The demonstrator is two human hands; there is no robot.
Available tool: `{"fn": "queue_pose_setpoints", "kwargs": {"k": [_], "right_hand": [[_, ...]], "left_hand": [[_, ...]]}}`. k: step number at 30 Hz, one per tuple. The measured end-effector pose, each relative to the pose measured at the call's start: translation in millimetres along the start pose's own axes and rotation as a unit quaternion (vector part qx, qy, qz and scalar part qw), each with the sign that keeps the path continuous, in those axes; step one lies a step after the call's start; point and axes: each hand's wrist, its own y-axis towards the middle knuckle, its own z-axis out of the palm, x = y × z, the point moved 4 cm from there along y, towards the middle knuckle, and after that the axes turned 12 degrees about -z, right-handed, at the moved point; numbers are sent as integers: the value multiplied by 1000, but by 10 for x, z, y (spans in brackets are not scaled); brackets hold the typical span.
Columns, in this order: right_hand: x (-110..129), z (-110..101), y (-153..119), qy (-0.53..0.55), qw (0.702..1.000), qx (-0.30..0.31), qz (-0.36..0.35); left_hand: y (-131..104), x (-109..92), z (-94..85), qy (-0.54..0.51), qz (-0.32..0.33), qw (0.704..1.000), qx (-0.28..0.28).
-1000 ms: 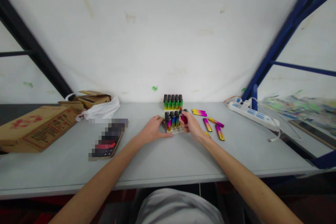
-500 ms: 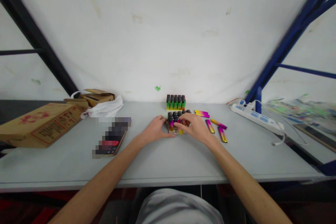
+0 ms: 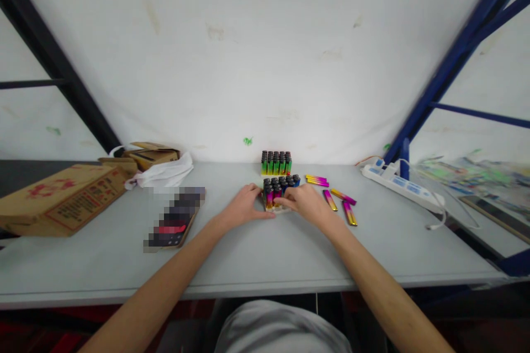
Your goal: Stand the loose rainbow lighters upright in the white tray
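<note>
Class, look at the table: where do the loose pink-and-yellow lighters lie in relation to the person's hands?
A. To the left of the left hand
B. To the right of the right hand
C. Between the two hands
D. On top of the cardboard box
B: the loose lighters lie flat on the table just right of the right hand, away from the left hand.
</note>
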Motion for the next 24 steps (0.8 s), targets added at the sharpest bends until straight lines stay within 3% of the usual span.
{"fn": "queue_pose_setpoints", "kwargs": {"k": [3,6,8,12,17,20,24], "right_hand": [[-181,-243,-41,-18,999,-18,23],[-576,-576,-119,-66,991,-45,105],[-849,-684,-160,-116,984,1,134],[-1212,-552,-212,-159,971,133,123],[-1312,-358,-275,-199,957,172,120],[-1240,-447,-293,-174,974,101,101],[-1116,-682,-284,10,987,-107,122]], "left_hand": [[6,17,5,5,1,1000,-3],[11,34,14,10,2,1000,-3],[13,45,22,10,2,1000,0],[12,65,33,5,1,1000,-1],[14,70,50,8,2,1000,5],[17,64,51,5,3,1000,3],[16,57,44,7,-2,1000,-1]]}}
